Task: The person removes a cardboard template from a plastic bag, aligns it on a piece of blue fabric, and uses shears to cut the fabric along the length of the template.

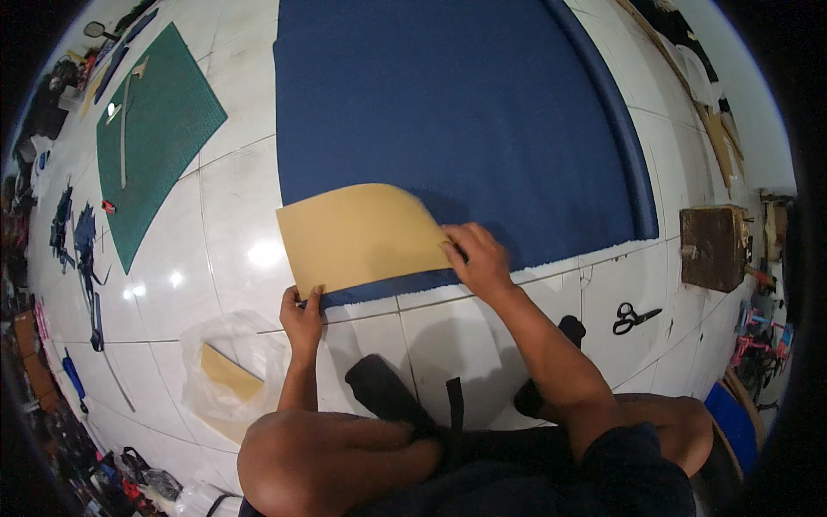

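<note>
A tan card pattern piece [357, 237] with one rounded corner lies over the near left corner of a navy blue fabric sheet [439, 103]. My left hand [302, 314] pinches the card's near left corner, thumb on top, by the fabric's edge. At the card's right edge, my right hand [476, 261] grips it between thumb and fingers, and that side looks slightly lifted. A strip of the fabric with a frayed white edge shows between the card and my knees.
Black scissors [636, 319] lie on the white tiles at right, near a brown block [713, 248]. At left are a green cutting mat [155, 138] with a ruler, dark fabric scraps [84, 237] and a clear plastic bag [233, 366] holding tan card. The fabric's right side is rolled.
</note>
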